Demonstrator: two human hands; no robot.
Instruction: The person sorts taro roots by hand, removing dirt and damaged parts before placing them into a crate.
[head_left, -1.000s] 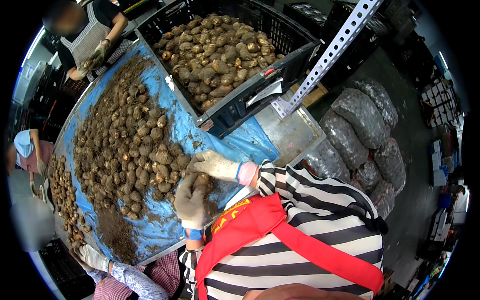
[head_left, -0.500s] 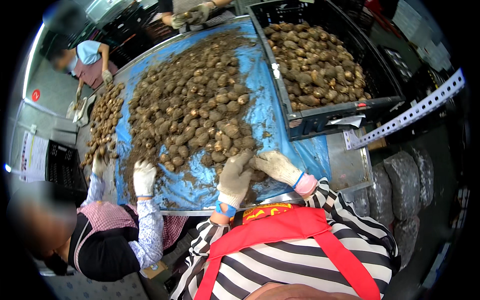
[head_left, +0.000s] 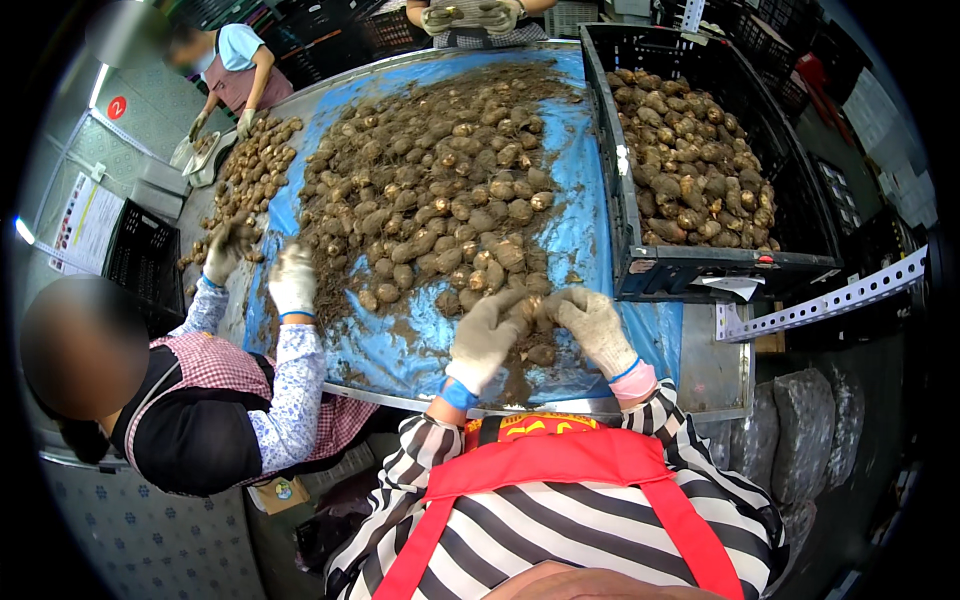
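In front of me is a wide heap of small brown, hairy taros on a soil-strewn blue plastic sheet. My left hand, in a dirty whitish knit glove, is closed at the heap's near edge. Gloved the same way, my right hand meets it from the right with bent fingers. Between the fingertips of both hands is a dark taro, partly covered by the gloves. Another taro lies on the sheet just below them, beside loose soil.
A black crate of taros stands at the table's right, near a perforated white metal bar. Close on my left a co-worker works with gloved hands. Two more people are at the far side. Smaller taros lie along the left edge.
The whole view has shifted, so the table sits lower and further right. My hands stay together at the heap's near edge. The left co-worker's hands have lifted.
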